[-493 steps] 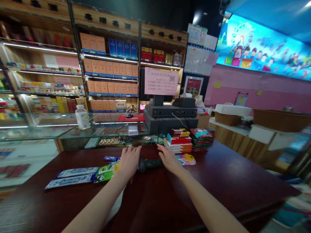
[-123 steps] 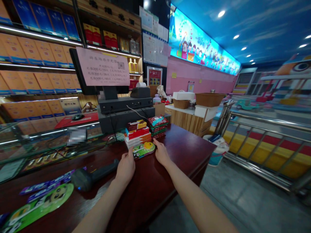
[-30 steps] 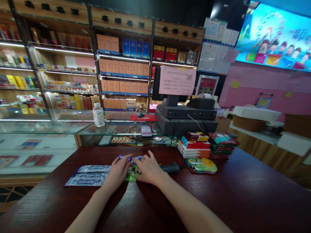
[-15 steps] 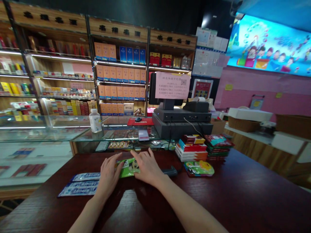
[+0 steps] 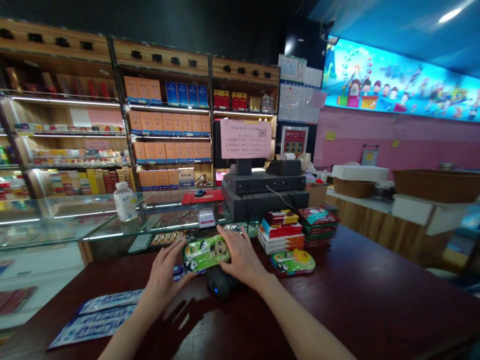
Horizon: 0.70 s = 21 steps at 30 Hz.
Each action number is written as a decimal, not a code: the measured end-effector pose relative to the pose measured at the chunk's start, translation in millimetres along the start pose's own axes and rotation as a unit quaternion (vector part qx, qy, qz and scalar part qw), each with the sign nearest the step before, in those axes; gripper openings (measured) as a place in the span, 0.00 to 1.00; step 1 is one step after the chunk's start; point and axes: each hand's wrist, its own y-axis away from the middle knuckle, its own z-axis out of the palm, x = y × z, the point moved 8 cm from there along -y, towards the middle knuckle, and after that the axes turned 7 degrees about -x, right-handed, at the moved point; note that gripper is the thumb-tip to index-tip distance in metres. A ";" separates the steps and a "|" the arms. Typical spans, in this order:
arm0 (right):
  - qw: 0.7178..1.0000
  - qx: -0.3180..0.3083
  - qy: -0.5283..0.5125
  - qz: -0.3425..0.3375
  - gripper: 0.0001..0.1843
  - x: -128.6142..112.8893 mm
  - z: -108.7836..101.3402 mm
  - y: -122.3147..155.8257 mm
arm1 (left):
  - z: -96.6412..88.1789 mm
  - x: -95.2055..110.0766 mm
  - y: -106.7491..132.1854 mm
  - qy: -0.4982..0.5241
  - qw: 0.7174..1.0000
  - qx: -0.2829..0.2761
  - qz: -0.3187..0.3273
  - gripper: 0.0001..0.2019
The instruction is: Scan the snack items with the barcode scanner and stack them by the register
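Note:
Both of my hands hold up a flat green packet (image 5: pixel 202 253) with panda pictures on it, above the dark table. My left hand (image 5: pixel 163 272) has its fingers and thumb around the left end. At the right end, my right hand (image 5: pixel 242 255) grips the packet between thumb and fingers. Just below it lies a black handheld scanner (image 5: pixel 218 282) with a small blue light. Blue-and-white long packets (image 5: pixel 101 312) lie flat near my left forearm. A similar green packet with a yellow figure (image 5: pixel 294 261) rests on the table to the right.
Stacked red, white and orange boxes (image 5: pixel 281 232) stand beside a pile of dark red and green packets (image 5: pixel 318 225). Behind are a glass counter with a white bottle (image 5: pixel 125 202) and a register with a monitor (image 5: pixel 243 142). Shelves of boxes (image 5: pixel 168 125) line the back.
The green packet has been lifted and tilted so its face shows more fully. The scanner beneath it is now more visible. The view has swung slightly to the right.

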 end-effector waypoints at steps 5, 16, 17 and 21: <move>1.000 0.019 -0.003 0.007 0.48 18.2 -14.9 12.1 | 9.1 16.9 -20.3 -0.028 0.999 -0.016 0.041 0.39; 0.992 0.124 -0.016 0.007 0.45 53.4 -5.9 38.0 | 26.5 40.7 -28.7 -0.047 0.993 0.057 0.089 0.32; 0.991 0.134 -0.015 0.005 0.45 54.3 -3.7 39.4 | 25.6 42.3 -28.0 -0.051 0.992 0.062 0.094 0.31; 0.991 0.130 -0.023 0.002 0.44 57.2 3.4 41.4 | 23.2 44.7 -25.5 -0.053 0.989 0.068 0.124 0.25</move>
